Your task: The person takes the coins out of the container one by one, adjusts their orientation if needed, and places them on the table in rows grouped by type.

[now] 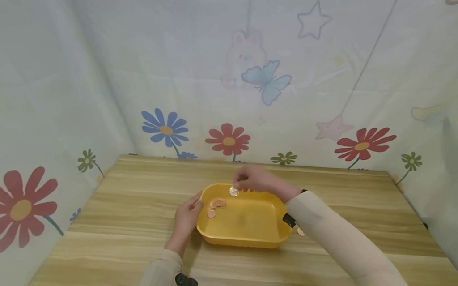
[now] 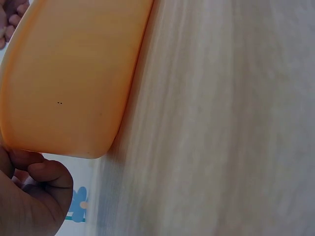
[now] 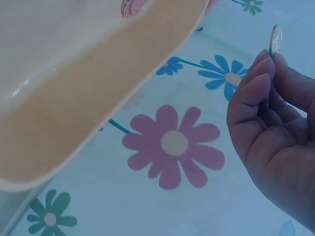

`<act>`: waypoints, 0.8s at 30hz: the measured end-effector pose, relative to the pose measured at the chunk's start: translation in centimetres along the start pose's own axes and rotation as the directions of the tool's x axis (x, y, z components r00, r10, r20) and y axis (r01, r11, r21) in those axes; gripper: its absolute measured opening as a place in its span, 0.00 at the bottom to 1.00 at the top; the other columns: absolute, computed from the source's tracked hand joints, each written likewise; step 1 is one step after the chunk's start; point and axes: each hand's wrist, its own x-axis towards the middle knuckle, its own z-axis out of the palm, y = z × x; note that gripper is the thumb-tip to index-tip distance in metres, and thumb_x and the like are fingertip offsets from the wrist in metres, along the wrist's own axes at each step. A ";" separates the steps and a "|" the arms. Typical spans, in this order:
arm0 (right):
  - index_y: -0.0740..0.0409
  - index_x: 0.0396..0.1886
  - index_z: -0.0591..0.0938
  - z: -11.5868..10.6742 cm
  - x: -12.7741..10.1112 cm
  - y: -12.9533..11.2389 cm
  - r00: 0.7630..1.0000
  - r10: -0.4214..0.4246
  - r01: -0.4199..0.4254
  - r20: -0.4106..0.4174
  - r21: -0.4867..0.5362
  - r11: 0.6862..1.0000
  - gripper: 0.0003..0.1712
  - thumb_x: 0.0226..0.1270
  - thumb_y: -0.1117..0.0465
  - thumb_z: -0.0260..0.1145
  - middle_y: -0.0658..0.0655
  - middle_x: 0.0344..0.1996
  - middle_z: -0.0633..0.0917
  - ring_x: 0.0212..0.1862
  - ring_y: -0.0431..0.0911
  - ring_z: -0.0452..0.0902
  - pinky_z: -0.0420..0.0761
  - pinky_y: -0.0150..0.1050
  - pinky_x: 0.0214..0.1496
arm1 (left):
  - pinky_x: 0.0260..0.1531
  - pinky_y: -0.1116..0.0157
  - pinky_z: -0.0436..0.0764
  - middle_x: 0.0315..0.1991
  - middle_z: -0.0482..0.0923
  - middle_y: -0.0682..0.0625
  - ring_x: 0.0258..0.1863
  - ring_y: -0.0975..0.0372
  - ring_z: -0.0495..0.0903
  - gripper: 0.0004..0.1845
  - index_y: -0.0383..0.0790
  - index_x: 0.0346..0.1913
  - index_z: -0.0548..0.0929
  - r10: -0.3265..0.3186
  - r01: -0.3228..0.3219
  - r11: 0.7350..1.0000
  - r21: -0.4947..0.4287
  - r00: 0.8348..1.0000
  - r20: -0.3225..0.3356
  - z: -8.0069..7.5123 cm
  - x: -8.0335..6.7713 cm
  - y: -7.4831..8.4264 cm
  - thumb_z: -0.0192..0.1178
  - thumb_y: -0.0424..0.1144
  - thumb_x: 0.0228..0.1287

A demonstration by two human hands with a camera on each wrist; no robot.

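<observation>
A yellow plastic tray (image 1: 257, 242) sits on the wooden table (image 1: 111, 242), with several copper coins (image 1: 216, 203) in its far left corner. My right hand (image 1: 252, 178) hovers over the tray's far rim and pinches a silver coin (image 1: 234, 191) at its fingertips; the right wrist view shows that coin (image 3: 275, 40) held edge-on above the fingers (image 3: 256, 83). My left hand (image 1: 187, 216) rests against the tray's left end, fingers touching the rim. In the left wrist view its fingers (image 2: 47, 179) curl under the tray's corner (image 2: 74, 88).
One copper coin (image 1: 300, 231) lies on the table just right of the tray, beside my right sleeve. Flower-printed cloth walls (image 1: 228, 140) close in the table at the back and on both sides.
</observation>
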 end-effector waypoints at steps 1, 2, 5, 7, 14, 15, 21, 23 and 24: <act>0.63 0.35 0.82 -0.3 -0.3 0.0 1.000 0.000 0.000 0.004 0.001 1.000 0.08 0.74 0.64 0.62 0.61 0.31 0.85 0.30 0.44 0.76 0.78 0.29 0.33 | 0.70 0.46 0.76 0.75 0.67 0.37 0.72 0.40 0.71 0.24 0.46 0.73 0.73 0.002 -0.002 1.000 0.001 1.000 0.000 0.0 0.0 0.0 0.54 0.42 0.77; 0.64 0.34 0.82 -0.5 -0.6 0.0 1.000 0.001 -0.001 0.007 0.004 1.000 0.08 0.74 0.65 0.62 0.60 0.30 0.84 0.30 0.45 0.76 0.79 0.31 0.33 | 0.70 0.46 0.76 0.75 0.67 0.37 0.72 0.40 0.71 0.24 0.46 0.73 0.73 0.004 -0.004 1.000 0.003 1.000 0.000 0.0 0.0 -0.1 0.55 0.41 0.77; 0.63 0.34 0.82 -1.1 -1.5 0.1 1.000 0.010 -0.010 0.018 -0.001 1.000 0.08 0.74 0.65 0.62 0.59 0.29 0.83 0.31 0.48 0.77 0.82 0.36 0.35 | 0.71 0.46 0.74 0.76 0.67 0.37 0.73 0.40 0.69 0.24 0.45 0.73 0.72 0.005 -0.005 1.000 -0.004 1.000 0.003 -0.1 0.0 -0.1 0.54 0.42 0.77; 0.64 0.34 0.82 -1.4 -2.1 0.4 1.000 0.015 -0.015 0.021 0.000 1.000 0.08 0.75 0.65 0.62 0.59 0.29 0.83 0.30 0.46 0.76 0.82 0.37 0.35 | 0.72 0.46 0.74 0.76 0.67 0.37 0.74 0.40 0.69 0.24 0.45 0.73 0.72 0.006 -0.005 1.000 -0.008 1.000 0.006 -0.1 0.1 -0.1 0.54 0.42 0.77; 0.66 0.34 0.82 -1.6 -4.2 2.3 1.000 0.017 -0.017 0.012 0.035 0.999 0.08 0.74 0.68 0.61 0.59 0.27 0.82 0.28 0.43 0.73 0.79 0.35 0.33 | 0.68 0.48 0.78 0.75 0.68 0.36 0.72 0.41 0.71 0.24 0.45 0.73 0.72 0.001 -0.001 1.000 -0.020 1.000 0.006 0.0 0.0 0.0 0.54 0.41 0.77; 0.66 0.34 0.82 -1.6 -4.5 2.7 1.000 0.020 -0.020 0.007 0.044 0.999 0.08 0.74 0.68 0.61 0.60 0.27 0.82 0.29 0.43 0.73 0.79 0.35 0.34 | 0.68 0.48 0.78 0.75 0.67 0.36 0.72 0.41 0.71 0.24 0.45 0.73 0.72 -0.001 0.001 1.000 -0.021 1.000 0.006 0.0 0.0 0.0 0.54 0.41 0.77; 0.68 0.34 0.82 -1.6 -6.1 4.9 0.999 0.042 -0.040 -0.029 0.079 0.996 0.07 0.73 0.70 0.60 0.61 0.27 0.83 0.29 0.41 0.72 0.80 0.35 0.33 | 0.69 0.47 0.77 0.75 0.67 0.37 0.73 0.41 0.70 0.24 0.46 0.73 0.72 -0.013 0.013 1.000 -0.024 1.000 0.007 0.1 -0.1 0.2 0.54 0.42 0.78; 0.68 0.34 0.82 -1.7 -6.7 5.4 0.998 0.047 -0.043 -0.041 0.086 0.995 0.07 0.72 0.70 0.61 0.60 0.26 0.83 0.29 0.41 0.72 0.80 0.35 0.33 | 0.70 0.48 0.77 0.75 0.67 0.37 0.73 0.41 0.70 0.24 0.47 0.73 0.73 -0.015 0.015 1.000 -0.022 1.000 0.003 0.0 -0.2 0.2 0.54 0.42 0.78; 0.68 0.34 0.82 -1.7 -7.0 5.7 0.998 0.048 -0.044 -0.045 0.089 0.995 0.07 0.73 0.70 0.61 0.60 0.26 0.83 0.29 0.41 0.72 0.79 0.34 0.32 | 0.69 0.48 0.77 0.75 0.67 0.37 0.73 0.41 0.71 0.24 0.47 0.73 0.73 -0.014 0.014 1.000 -0.019 1.000 0.000 0.0 -0.2 0.3 0.54 0.42 0.78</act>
